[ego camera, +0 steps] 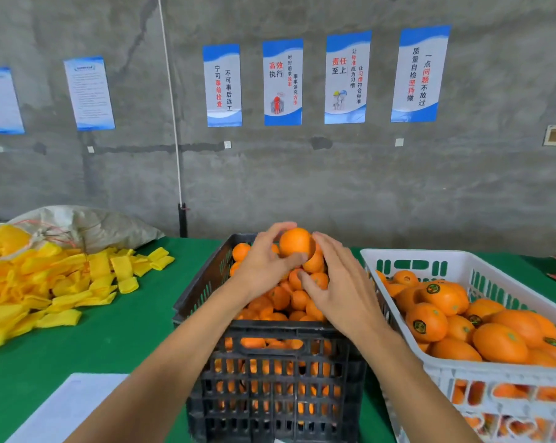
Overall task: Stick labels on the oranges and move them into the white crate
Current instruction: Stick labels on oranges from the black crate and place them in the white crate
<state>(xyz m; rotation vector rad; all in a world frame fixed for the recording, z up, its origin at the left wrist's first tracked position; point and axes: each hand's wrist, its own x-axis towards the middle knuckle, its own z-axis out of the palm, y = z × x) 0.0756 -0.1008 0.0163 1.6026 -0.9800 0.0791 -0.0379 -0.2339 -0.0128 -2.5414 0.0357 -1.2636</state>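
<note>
Gripped in the curled fingers of the left hand (264, 260) above the black crate (206, 279), 1 orange (295, 242) is met by the open right hand (340, 282) — a label could be smeared, or the fruit dropped short of the white crate (481, 266).

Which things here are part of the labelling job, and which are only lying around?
Part of the job:
- orange held by left hand
- right hand
- black crate
- white crate

Only lying around:
- yellow foam nets
- grey sack
- wall posters
</note>
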